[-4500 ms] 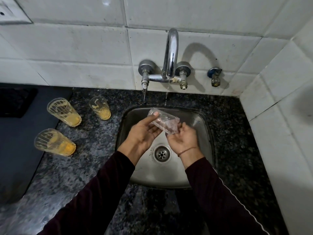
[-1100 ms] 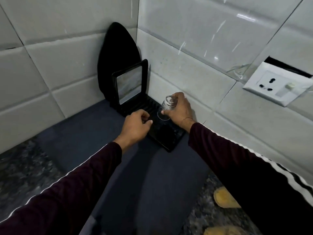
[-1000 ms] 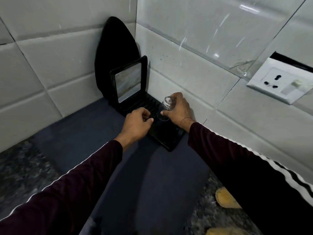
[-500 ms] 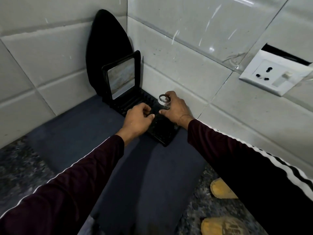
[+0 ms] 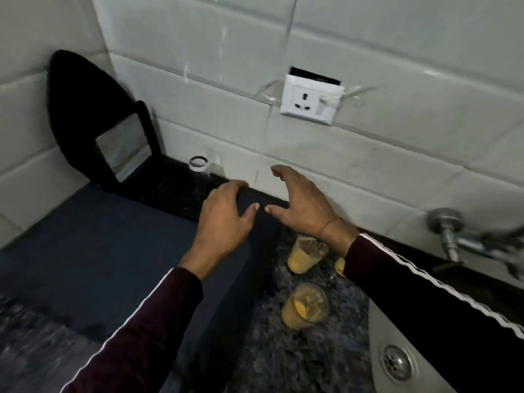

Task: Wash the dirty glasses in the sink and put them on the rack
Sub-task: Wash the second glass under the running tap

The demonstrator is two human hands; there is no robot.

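Note:
A clean clear glass (image 5: 199, 163) stands upside down on the black rack (image 5: 167, 188) by the tiled wall, with no hand on it. My left hand (image 5: 225, 214) hovers over the rack's right end, fingers loosely curled and holding nothing. My right hand (image 5: 302, 204) is spread beside it, also holding nothing. Two dirty glasses with orange residue (image 5: 306, 256) (image 5: 305, 304) stand on the granite counter below my right wrist. A third orange one (image 5: 339, 266) peeks out beside my right sleeve. The steel sink (image 5: 397, 355) is at the lower right.
A dark blue mat (image 5: 85, 251) covers the counter at the left. The rack's black upright panel (image 5: 124, 143) leans in the corner. A white wall socket (image 5: 310, 102) sits above the hands. The tap (image 5: 459, 239) sticks out at the right edge.
My right hand has let go of the clean glass, which now stands on the rack. Both hands have drawn back to the right, and the view has swung towards the sink.

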